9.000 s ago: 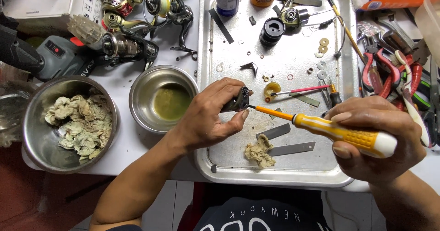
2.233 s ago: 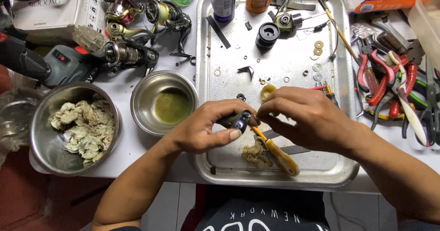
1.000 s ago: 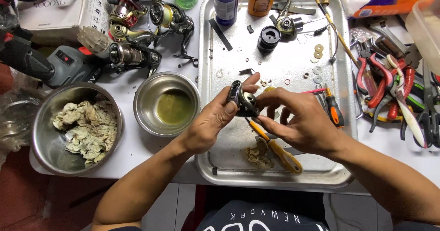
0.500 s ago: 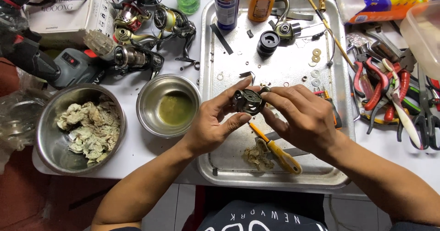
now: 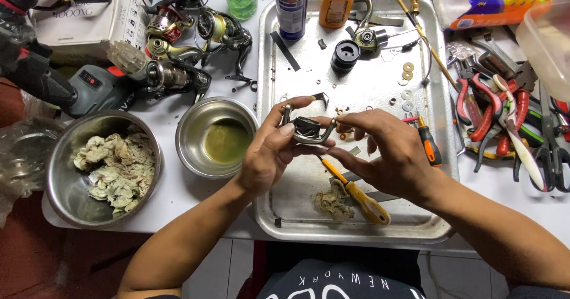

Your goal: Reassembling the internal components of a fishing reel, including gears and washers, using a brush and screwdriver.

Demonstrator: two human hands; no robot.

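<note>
Hands (image 5: 279,150) two, reel part (image 5: 307,130) one

Bare tray floor (image 5: 297,198) beside screwdriver (image 5: 356,192); crowded far end.

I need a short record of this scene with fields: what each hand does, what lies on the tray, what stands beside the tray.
left hand: holds a dark metal reel part over the tray
right hand: fingertips pinch the same part at its right end
tray: yellow-handled screwdriver, dirty rag, washers, black round cap
left of tray: small steel bowl with greenish liquid, large bowl of used rags
right of tray: red-handled pliers
</note>
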